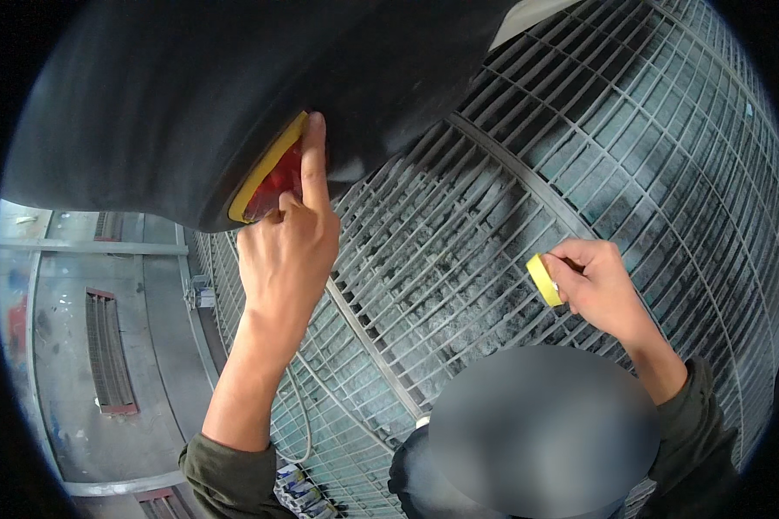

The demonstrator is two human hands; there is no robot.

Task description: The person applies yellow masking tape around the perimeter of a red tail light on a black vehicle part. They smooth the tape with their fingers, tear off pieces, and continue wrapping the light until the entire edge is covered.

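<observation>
A large, dark curved panel, like a vehicle's bumper, point(182, 104) fills the upper left. Set into its lower part is a red lamp or reflector point(277, 180), bordered along its upper left edge by a strip of yellow masking tape point(267, 169). My left hand point(287, 238) has its index finger stretched out, the tip at the strip's top end; the other fingers are bent over the red part, and nothing shows in them. Lower and to the right, away from the panel, my right hand point(595, 284) pinches a roll of yellow masking tape point(542, 279) between thumb and fingers.
Beneath me runs a metal grating point(459, 233) over a rough grey layer. At the left stands a panelled wall point(164, 337) with a long slatted fixture point(111, 350). A pale hose point(306, 415) and some small packages point(303, 491) lie at the lower left.
</observation>
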